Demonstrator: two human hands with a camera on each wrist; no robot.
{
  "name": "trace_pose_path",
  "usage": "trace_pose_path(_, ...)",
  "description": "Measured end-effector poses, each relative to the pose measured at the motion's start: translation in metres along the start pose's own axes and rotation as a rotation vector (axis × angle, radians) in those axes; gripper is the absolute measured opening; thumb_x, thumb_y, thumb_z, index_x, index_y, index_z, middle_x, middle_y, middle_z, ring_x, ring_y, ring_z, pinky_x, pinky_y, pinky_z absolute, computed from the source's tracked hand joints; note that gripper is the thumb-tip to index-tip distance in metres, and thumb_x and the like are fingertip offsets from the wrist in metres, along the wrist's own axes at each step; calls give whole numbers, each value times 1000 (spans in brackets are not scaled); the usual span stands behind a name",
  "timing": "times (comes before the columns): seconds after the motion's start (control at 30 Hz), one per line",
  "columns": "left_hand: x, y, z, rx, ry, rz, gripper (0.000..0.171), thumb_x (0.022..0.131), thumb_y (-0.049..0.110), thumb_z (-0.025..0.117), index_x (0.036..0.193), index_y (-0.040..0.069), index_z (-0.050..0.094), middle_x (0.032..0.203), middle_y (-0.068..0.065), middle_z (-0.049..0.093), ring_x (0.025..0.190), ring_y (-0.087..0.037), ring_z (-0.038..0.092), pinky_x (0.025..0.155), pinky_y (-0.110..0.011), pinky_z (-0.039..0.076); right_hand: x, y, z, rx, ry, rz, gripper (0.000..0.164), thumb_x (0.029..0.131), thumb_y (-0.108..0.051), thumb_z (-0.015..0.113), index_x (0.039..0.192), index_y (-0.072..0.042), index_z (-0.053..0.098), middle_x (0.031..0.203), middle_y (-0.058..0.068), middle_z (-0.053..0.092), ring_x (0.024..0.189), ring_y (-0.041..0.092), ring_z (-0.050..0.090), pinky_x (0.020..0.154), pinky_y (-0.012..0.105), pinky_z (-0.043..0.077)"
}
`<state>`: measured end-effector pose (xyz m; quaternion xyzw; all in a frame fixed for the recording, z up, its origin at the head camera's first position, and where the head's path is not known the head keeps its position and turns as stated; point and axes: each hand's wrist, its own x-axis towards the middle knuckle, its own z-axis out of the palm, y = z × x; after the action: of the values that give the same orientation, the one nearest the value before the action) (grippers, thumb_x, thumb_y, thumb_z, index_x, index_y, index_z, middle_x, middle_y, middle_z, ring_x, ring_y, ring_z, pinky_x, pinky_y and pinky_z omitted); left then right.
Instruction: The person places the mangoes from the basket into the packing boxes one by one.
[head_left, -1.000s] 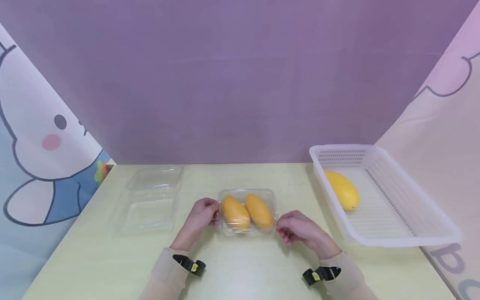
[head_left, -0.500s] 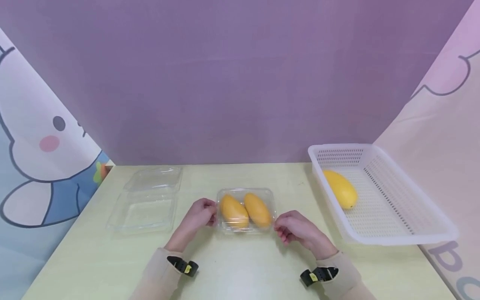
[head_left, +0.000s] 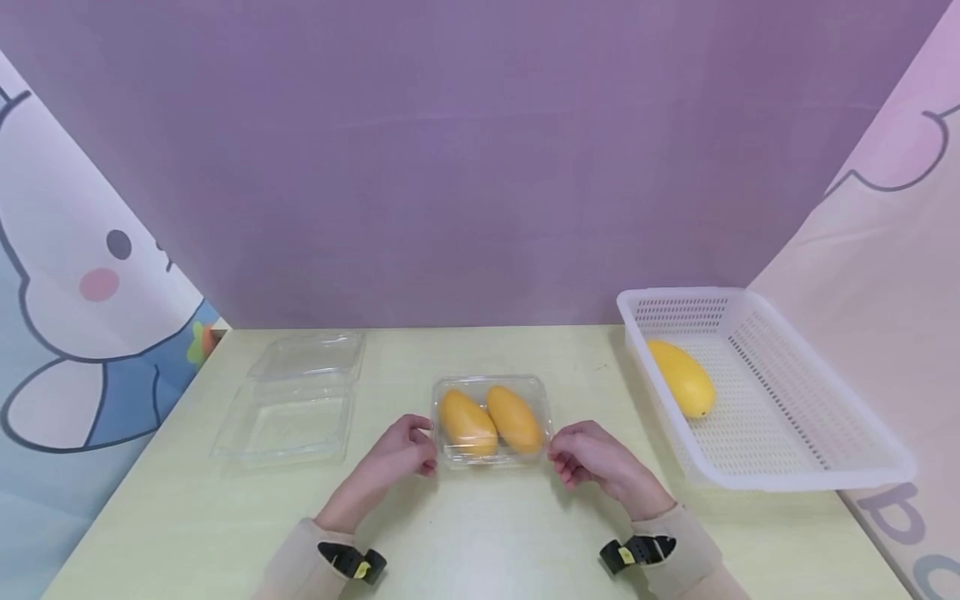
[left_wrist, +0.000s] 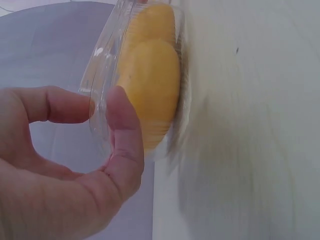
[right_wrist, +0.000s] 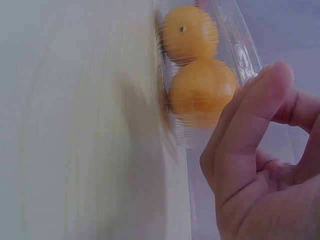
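Note:
A lidded clear plastic box (head_left: 480,382) holds two yellow mangoes, the left mango (head_left: 468,423) and the right mango (head_left: 516,418), lying side by side on the table. At the box's left side, my left hand (head_left: 399,450) pinches the rim between thumb and finger; the left wrist view shows the fingertips (left_wrist: 122,107) on the clear edge. On the opposite side my right hand (head_left: 596,458) pinches the right rim. Its bent fingers (right_wrist: 245,125) partly cover that edge in the right wrist view, so the exact contact is hidden.
A white perforated basket (head_left: 795,481) stands on the right with one yellow mango (head_left: 682,379) inside. At the left lies an open clear plastic box (head_left: 288,425) with its lid (head_left: 307,357) folded back. A purple backdrop (head_left: 480,167) rises behind the table (head_left: 480,533).
My left hand has slid along the left rim toward the front of the box. The right hand and both mangoes in the box stay in place.

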<state>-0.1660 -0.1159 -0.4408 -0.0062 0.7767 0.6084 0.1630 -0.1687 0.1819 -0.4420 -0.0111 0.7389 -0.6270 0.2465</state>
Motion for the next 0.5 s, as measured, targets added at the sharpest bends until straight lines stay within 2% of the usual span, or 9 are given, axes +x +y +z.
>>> trace_pose_path(0.5, 9, 1, 16, -55, 62, -28, 44, 77, 0, 51, 119, -9, 43, 79, -17, 58, 59, -18, 59, 60, -31, 55, 1, -1, -5, -11, 28, 16, 13, 81, -9, 58, 75, 3, 57, 61, 3, 53, 49, 12, 52, 49, 24, 48)
